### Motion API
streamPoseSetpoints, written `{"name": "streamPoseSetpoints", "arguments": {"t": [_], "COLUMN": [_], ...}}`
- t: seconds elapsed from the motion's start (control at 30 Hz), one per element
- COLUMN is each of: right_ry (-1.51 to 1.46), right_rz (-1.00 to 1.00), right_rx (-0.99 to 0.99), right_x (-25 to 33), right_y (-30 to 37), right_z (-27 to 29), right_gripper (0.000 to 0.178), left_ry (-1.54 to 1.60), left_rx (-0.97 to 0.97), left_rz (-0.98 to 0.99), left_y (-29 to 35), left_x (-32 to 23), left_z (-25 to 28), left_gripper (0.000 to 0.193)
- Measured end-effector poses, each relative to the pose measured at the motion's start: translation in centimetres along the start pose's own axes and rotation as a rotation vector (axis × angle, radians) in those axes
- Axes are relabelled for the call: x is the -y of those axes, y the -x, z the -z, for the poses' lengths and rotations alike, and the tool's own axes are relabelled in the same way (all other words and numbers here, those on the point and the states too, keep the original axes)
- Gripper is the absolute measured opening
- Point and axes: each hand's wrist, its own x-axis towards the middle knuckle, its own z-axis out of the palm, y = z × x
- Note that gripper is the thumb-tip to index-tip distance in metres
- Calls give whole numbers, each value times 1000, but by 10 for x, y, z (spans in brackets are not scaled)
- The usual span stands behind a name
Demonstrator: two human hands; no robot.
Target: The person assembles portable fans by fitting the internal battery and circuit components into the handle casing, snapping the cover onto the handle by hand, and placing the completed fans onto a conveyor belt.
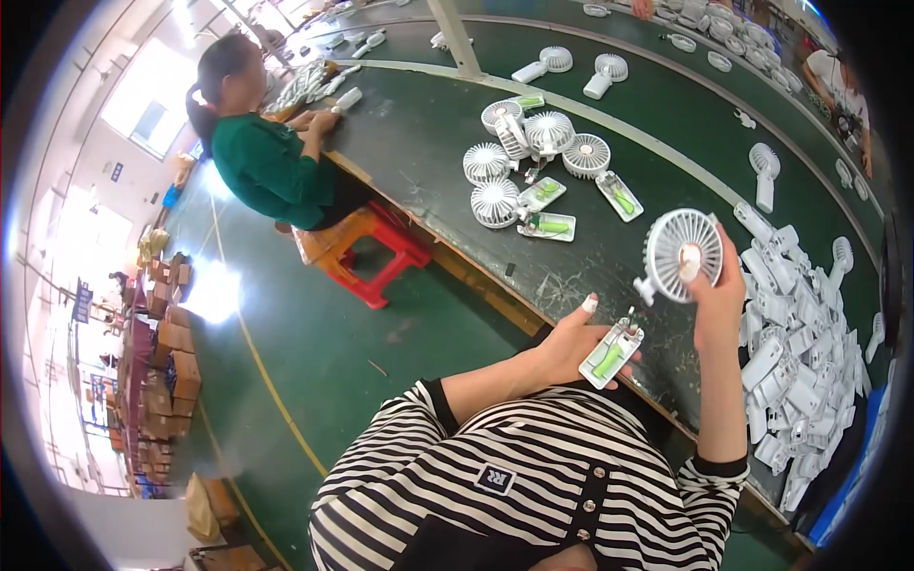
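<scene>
So this looks like the joining step on a handheld fan build. The left hand (562, 344) has its fingers curled around a white open plastic handle half with a green battery cell inside (611, 354), held just over the near edge of the dark green tabletop (419, 143). The right hand (716, 285) is raised and pinching a round white plastic fan head with a slotted grille (682, 255) by its rim, thumb on the front. The two parts are near each other but not touching, so I'd guess mating head to handle is what's in hand, and the next move would need the head's stub lined up with the handle's top end.

To the right there's a big heap of white plastic handle shells (795, 352). Farther out on the tabletop sits a cluster of finished-looking white fan heads with open handle halves (533, 176).

Packaging-wise: stacked brown cardboard boxes (171, 352) run along the floor at far left, with another brown carton (205, 504) lower down. A small blue rectangular sign (115, 171) hangs on the pale wall, too small to make out. A co-worker in a green top (271, 171) sits on a red-orange plastic stool (367, 249).
</scene>
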Motion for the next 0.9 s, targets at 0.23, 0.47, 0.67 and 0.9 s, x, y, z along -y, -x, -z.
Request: {"name": "streamPoseSetpoints", "arguments": {"t": [0.23, 0.47, 0.67, 0.9], "right_ry": [-24, 234, 287, 237], "right_rz": [-146, -27, -70, -82], "right_rx": [228, 126, 201, 216], "right_x": [-12, -63, -73, -74], "right_y": [14, -11, -4, -2], "right_z": [-12, 9, 18, 15], "right_gripper": [74, 67, 66, 63], "left_ry": [-292, -559, -669, -771], "left_rx": [-342, -301, -269, -315], "left_rz": [-221, -154, -95, -182], "left_y": [1, -10, -15, -17], "left_x": [-26, -34, -28, -27], "left_z": [-5, -4, -6, -8], "left_gripper": [28, 30, 32, 21]}}
